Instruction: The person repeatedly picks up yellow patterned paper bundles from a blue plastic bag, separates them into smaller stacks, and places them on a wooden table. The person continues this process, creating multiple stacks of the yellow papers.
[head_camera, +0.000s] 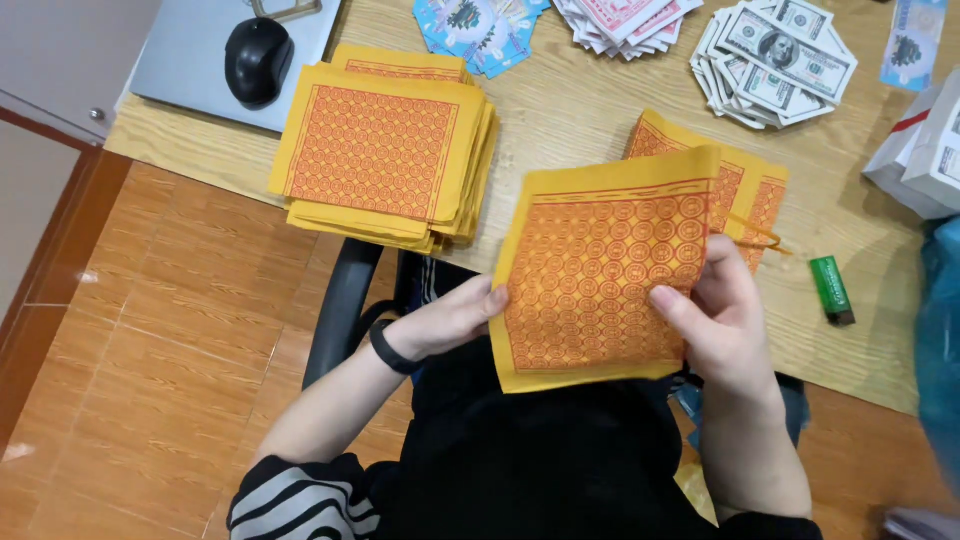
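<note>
Bare worktop strip between left yellow paper stack and right yellow sheets: open passage. Far edge blocked by banknote fan, card piles. Green lighter lies right, white boxes beyond.

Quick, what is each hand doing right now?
Left hand: closed on the left edge of the square yellow paper sheets with red coin print.
Right hand: closed on the right edge of the same sheets.

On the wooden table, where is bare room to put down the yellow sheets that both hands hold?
Bare wood lies between the big yellow stack and the smaller yellow pile, just above the held sheets. Another free strip borders the green lighter, below the banknote fan. The far table edge is crowded with fanned paper piles.
</note>
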